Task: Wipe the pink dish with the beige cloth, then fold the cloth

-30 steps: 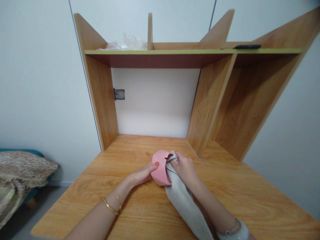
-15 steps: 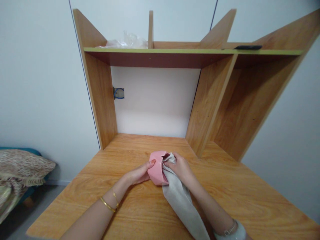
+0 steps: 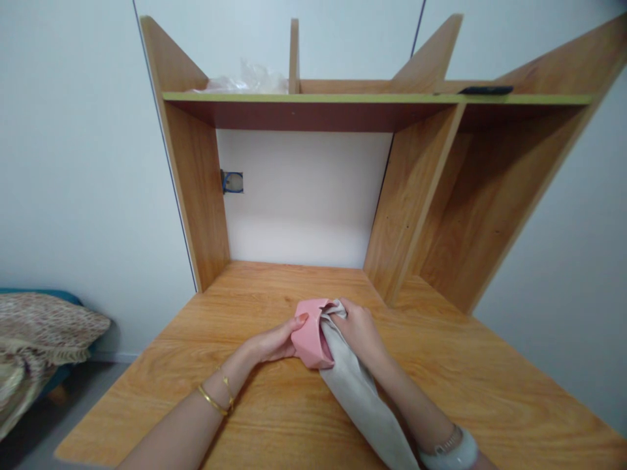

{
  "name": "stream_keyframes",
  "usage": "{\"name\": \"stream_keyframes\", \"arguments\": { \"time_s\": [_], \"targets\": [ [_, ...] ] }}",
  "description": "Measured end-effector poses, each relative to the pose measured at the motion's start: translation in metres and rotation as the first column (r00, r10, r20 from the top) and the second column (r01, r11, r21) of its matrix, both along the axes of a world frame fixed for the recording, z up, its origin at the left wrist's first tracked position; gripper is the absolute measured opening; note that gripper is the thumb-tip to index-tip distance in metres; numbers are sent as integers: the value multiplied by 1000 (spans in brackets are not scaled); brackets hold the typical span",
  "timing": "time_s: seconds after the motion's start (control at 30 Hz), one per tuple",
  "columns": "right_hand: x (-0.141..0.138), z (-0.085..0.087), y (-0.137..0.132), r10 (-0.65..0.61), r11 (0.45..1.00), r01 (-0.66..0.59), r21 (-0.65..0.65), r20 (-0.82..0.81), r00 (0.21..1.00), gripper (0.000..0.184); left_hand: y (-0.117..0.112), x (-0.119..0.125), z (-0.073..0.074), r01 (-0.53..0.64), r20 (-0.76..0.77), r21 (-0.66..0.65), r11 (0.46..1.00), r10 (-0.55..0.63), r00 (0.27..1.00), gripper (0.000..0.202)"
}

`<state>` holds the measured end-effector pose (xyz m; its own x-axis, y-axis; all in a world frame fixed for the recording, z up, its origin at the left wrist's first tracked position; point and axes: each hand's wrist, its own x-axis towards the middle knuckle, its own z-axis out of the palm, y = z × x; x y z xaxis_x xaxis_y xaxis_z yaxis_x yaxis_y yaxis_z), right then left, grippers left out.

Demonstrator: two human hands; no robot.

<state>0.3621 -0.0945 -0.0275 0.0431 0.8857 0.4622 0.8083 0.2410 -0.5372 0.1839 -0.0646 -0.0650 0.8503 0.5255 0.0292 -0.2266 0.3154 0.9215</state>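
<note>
My left hand (image 3: 278, 341) grips a pink faceted, cup-like container (image 3: 309, 341) from its left side, thumb on top. The container is tipped so that its mouth faces right, toward my other hand. My right hand (image 3: 361, 331) is closed on a light grey cloth (image 3: 353, 385), part of which is bunched at the container's opening. The rest of the cloth trails down toward the lower edge of the view. Some right fingertips are hidden by cloth and the container's rim. Both hands are just over the wooden desk.
The wooden desk (image 3: 274, 405) carries a hutch with upright panels (image 3: 406, 215) and a shelf (image 3: 343, 99). A clear plastic bag (image 3: 249, 79) and a flat black object (image 3: 486, 90) lie on that shelf. An uncovered wall socket box (image 3: 233, 183) shows at the back. Patterned fabric (image 3: 49, 320) drapes a blue seat at left.
The container has shifted slightly right and down, its mouth turned a little. My right fingers sit a bit differently in the bunched cloth. Both hands keep their hold.
</note>
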Motion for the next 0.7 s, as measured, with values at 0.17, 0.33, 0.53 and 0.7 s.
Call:
{"name": "stream_keyframes", "arguments": {
  "time_s": [0.17, 0.33, 0.53, 0.7],
  "targets": [
    [4, -2, 2, 1, 1000, -1, 8, -57, 998, 19, -1, 3, 7, -35, 33, 111, 993, 32, 999, 72],
    [7, -7, 9, -37, 999, 36, -7, -215, 976, 21, -7, 3, 25, -77, 17, 399, 914, 77, 997, 87],
    [5, -14, 14, -6, 993, -48, -105, -465, 885, 30, -10, 8, 24, -197, 24, 462, 865, 211, 977, 117],
    [-1, -18, 14, 51, 969, -179, -172, -566, 823, 29, -12, 9, 25, -312, 99, 463, 829, 302, 948, 127]
  ]
}}
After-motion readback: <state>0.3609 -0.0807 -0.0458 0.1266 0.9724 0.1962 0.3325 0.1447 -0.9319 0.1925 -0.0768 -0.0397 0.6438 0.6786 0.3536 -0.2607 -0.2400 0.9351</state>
